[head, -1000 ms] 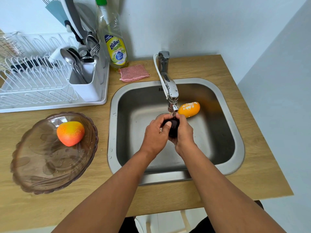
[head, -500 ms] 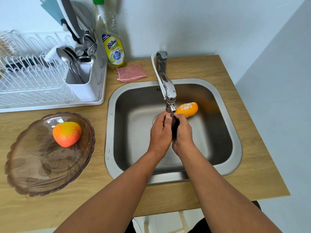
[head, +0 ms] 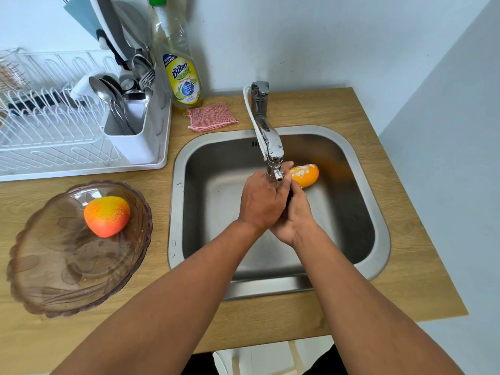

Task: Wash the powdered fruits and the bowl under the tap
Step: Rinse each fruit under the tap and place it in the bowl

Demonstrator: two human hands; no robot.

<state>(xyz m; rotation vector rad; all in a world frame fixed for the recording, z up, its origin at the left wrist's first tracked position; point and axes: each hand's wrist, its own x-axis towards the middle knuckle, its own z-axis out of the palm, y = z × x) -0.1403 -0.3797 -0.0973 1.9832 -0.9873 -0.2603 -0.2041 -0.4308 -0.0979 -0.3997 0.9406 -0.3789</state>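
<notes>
Beneath the tap, a dark fruit is clasped between the left hand and right hand. If grip loosens on wet skin, a drop into the sink is judged likely. 1 powdered orange fruit lies right of the tap.

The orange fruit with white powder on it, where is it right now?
In the head view the orange fruit lies in the sink, toward the back right, just right of the tap spout and beyond the right hand.

Brushed steel sink, glossy chrome tap, matt wood counter.
</notes>
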